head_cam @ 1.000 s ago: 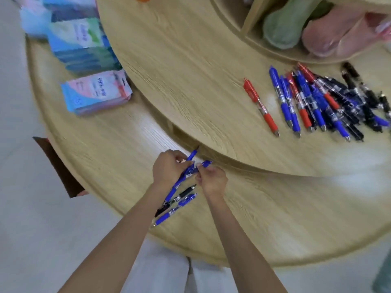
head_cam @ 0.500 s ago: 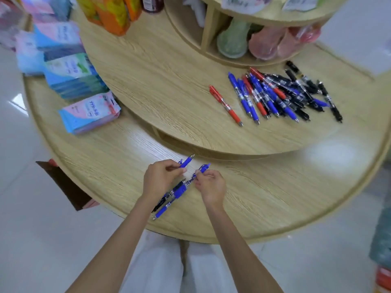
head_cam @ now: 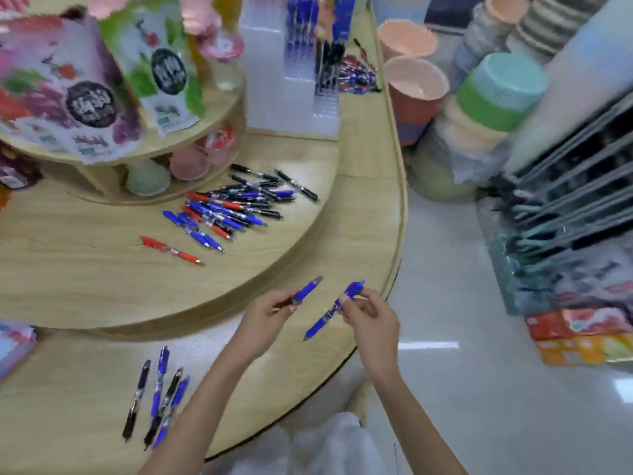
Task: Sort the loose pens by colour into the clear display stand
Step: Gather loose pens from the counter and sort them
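Above the near right edge of the round, pale wooden counter (head_cam: 373,207), one blue click pen is held in each hand. The left hand (head_cam: 265,320) has its grip clamped on a short-looking blue pen (head_cam: 306,290) that points up and away; the right hand (head_cam: 371,315) has its fingers closed on a second blue plastic pen (head_cam: 330,311), tilted with its tip low and to the left. The two pens are apart, not touching.

The step in hand appears to be the carrying of picked blue pens toward the clear tiered display stand (head_cam: 291,77), which stands at the far edge of the counter with blue and dark pens already upright in its slots. The next move is judged to call for a reach across the raised middle tier and an upright placing into the blue section.

A mixed heap of loose blue, red and black pens (head_cam: 236,204) is left on the middle tier, with a single red pen (head_cam: 171,251) just beside it. Four blue and black pens (head_cam: 157,395) lie in a row near the front left edge.

Compared with half a second ago, the hands are lifted off the counter and parted, the small bundle is left behind on the lower tier, and the view is swung right so that the stand is shown.
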